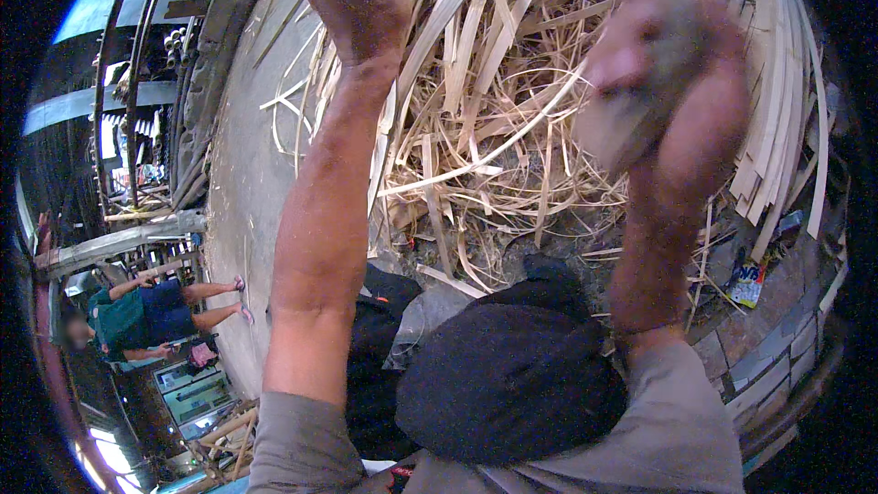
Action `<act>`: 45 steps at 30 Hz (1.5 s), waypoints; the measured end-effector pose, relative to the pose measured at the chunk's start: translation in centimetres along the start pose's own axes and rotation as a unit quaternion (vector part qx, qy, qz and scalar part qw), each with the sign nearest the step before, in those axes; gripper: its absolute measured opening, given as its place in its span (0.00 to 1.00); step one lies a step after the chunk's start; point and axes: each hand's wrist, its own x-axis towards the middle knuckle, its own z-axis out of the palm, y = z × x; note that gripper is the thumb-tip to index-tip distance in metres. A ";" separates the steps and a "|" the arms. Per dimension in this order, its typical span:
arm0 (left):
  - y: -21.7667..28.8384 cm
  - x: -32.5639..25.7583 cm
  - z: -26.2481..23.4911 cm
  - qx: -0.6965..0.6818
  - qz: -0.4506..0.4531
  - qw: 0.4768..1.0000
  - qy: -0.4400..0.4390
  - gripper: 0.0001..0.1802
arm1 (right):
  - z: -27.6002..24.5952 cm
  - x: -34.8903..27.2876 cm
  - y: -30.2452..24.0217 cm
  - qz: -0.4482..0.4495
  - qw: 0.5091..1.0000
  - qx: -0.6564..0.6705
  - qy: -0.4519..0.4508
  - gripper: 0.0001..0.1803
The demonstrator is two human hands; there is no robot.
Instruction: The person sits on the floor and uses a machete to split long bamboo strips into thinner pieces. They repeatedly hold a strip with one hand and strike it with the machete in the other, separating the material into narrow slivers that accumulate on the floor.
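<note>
Head view: left hand (357, 0) is raised with fingers curled closed near the top edge; what it grips cannot be made out. Right hand (663, 64), blurred, is clenched around a greyish-brown block (615, 123). Both hover above a heap of pale bamboo strips (494, 110) on the ground.

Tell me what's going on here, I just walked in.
A person is working over a big heap of pale bamboo strips and shavings on the ground. Their left hand is raised at the top of the picture, closed into a fist among the strips; what it grips is hard to tell. Their right hand is blurred and close to the camera, so what it holds is unclear. Another person sits off to the left on the concrete floor.
</note>
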 end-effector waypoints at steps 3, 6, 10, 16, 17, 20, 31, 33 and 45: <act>0.9 -0.7 0.6 -0.003 0.033 0.999 0.000 0.28 | 3.4 -1.2 5.0 0.108 0.972 -0.157 -0.138 0.16; 1.9 -0.7 1.0 0.089 0.039 0.995 -0.027 0.26 | 4.2 -2.9 10.7 0.203 0.956 -0.074 -0.196 0.15; 2.2 -0.1 1.4 -0.008 0.030 0.998 -0.049 0.27 | 3.8 -3.8 13.4 0.190 0.960 0.107 -0.178 0.14; 1.6 -0.9 1.4 -0.016 -0.030 0.997 -0.075 0.27 | 4.6 -3.9 12.1 0.311 0.928 0.146 -0.144 0.16; 1.5 -0.9 1.4 -0.026 -0.040 0.996 -0.069 0.28 | 4.7 -3.9 12.1 0.316 0.922 0.156 -0.157 0.17; 1.4 -0.7 1.5 -0.042 -0.038 0.998 -0.042 0.29 | 4.2 -3.5 12.3 0.262 0.952 0.063 -0.145 0.16; 2.0 0.6 1.7 -0.028 0.039 0.999 -0.025 0.27 | 2.1 -2.4 8.5 0.295 0.941 0.091 -0.136 0.16; 2.0 0.8 2.0 -0.011 0.029 0.999 -0.029 0.26 | 3.2 -3.2 9.5 0.246 0.960 0.074 -0.112 0.16; 1.3 0.5 1.6 0.003 0.054 0.998 -0.025 0.29 | 1.8 -2.5 8.7 0.129 0.990 0.029 -0.056 0.15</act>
